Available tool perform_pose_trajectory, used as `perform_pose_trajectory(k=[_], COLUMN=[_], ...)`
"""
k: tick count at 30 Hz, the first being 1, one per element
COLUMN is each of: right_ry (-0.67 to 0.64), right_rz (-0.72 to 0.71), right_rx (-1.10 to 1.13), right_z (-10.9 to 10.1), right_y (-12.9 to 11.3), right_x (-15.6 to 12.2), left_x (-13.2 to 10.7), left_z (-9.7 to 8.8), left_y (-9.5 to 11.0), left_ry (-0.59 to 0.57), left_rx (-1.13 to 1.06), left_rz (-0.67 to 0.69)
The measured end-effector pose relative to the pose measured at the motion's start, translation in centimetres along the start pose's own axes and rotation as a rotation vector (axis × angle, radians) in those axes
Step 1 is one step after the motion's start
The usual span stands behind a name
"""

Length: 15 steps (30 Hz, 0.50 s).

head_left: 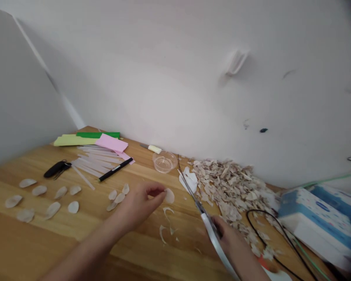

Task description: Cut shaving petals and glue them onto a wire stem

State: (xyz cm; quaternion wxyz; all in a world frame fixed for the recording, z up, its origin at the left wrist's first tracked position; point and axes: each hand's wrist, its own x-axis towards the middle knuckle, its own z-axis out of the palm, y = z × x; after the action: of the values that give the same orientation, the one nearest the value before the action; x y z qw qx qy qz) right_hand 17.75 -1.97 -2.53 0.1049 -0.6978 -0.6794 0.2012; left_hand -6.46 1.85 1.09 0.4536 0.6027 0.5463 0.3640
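Overhead, a wooden table (32, 242) against white walls is seen; one pale petal (170, 195) is pinched by the left hand (140, 203), one pair of scissors (199, 207) gripped by the right hand (236, 246), twelve petals (41, 190) laid out leftward

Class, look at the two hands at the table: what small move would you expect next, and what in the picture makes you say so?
Probably the left hand lays its pale petal-shaped piece down with the cut pieces lying beside it. The piece looks fully trimmed, curled offcuts lie below it, and the scissors in the right hand point away from it.
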Motion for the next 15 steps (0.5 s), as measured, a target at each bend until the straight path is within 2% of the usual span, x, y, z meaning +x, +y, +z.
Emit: perform_pose_trajectory(k=[3,7,9,11,15], right_ry=[-0.077,-0.058,-0.047,-0.042,-0.051], right_rz=[0.108,0.127,0.143,0.165,0.199], right_rx=[-0.127,-0.194,-0.215,-0.232,-0.248], right_z=[-0.5,0.8,1.9,2.8,3.8], right_y=[-0.4,-0.9,-0.8,-0.4,0.4], right_x=[0.2,0.0,0.0,0.1,0.1], left_x=[0.2,0.1,-0.1,-0.5,-1.3], left_z=[-1.9,-5.6,-7.1,-7.9,-7.6], left_y=[-0.6,-2.1,-3.4,-5.0,-7.6], left_ry=[0.066,0.138,0.181,0.152,0.141], left_rx=[0.023,0.109,0.312,0.503,0.588], left_rz=[-0.010,-0.092,-0.154,-0.132,-0.165])
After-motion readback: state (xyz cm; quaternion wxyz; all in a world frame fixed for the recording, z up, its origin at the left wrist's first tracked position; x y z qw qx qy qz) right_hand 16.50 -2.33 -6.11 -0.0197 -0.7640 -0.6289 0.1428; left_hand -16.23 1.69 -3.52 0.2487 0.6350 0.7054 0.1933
